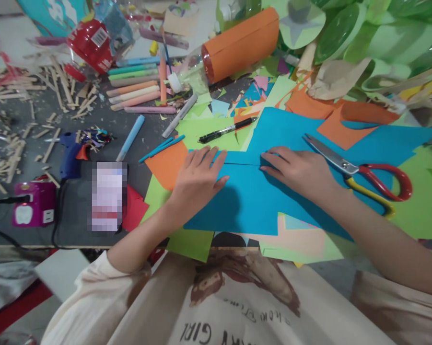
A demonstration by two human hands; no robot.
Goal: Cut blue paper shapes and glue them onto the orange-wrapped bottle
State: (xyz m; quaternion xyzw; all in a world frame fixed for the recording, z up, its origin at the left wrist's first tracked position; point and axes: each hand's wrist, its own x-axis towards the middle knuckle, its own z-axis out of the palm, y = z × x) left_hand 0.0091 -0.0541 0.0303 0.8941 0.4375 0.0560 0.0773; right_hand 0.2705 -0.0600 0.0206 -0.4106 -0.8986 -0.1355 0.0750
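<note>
A sheet of blue paper (233, 211) lies in front of me, with a narrow folded or separate strip (240, 157) along its far edge. My left hand (197, 179) rests flat on the left end of the strip, fingers stretched out. At the strip's right end, my right hand (298, 170) has thumb and fingertips closed on the blue paper; the exact grip is partly hidden. Just right of that hand, scissors (352, 167) with one red and one yellow handle lie with blades slightly apart on more blue paper. A black pen (226, 130) lies beyond my hands.
To the left are a blue glue gun (70, 153), a phone (108, 196), a purple power box (34, 203) and scattered wooden sticks (16, 160). Several markers (136, 91), an orange-wrapped bottle (242, 45) and green bottle pieces (341, 36) stand behind. Paper scraps (305, 239) overhang the near edge.
</note>
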